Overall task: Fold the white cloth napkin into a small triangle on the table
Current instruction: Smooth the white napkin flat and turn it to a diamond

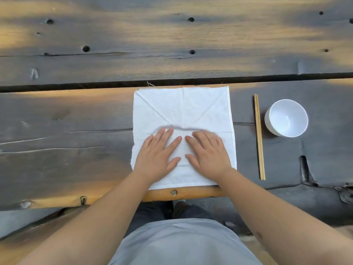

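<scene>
**Fingers flat on the open napkin, first fold not yet made**

Fingers (172, 145) of both hands lie straight and spread, pressing down on the white square cloth napkin (183, 111) and gripping nothing. The left hand (158, 155) and the right hand (207, 154) sit side by side on the near half of the cloth, index fingers close together but apart, thumbs pointing inward.

The napkin lies opened out as a square on the dark weathered wooden surface (76, 140), its near edge close to the lighter front edge of the planks. Creases show in it: two diagonals running from the far corners toward the middle, and a straight one down the centre. No layer is doubled over, so by my judgement the folding proper has not begun and the step in hand is smoothing.

To do it well, the palms should sweep outward from the centre toward the edges so wrinkles leave the cloth, not bunch. Then one corner can be lifted and laid on the opposite corner along an existing diagonal crease, edges matched before the fold is pressed.

To the right, well apart from the cloth, lie a pair of pale wooden chopsticks (259, 138) and beyond them a small white round bowl (286, 118).
</scene>
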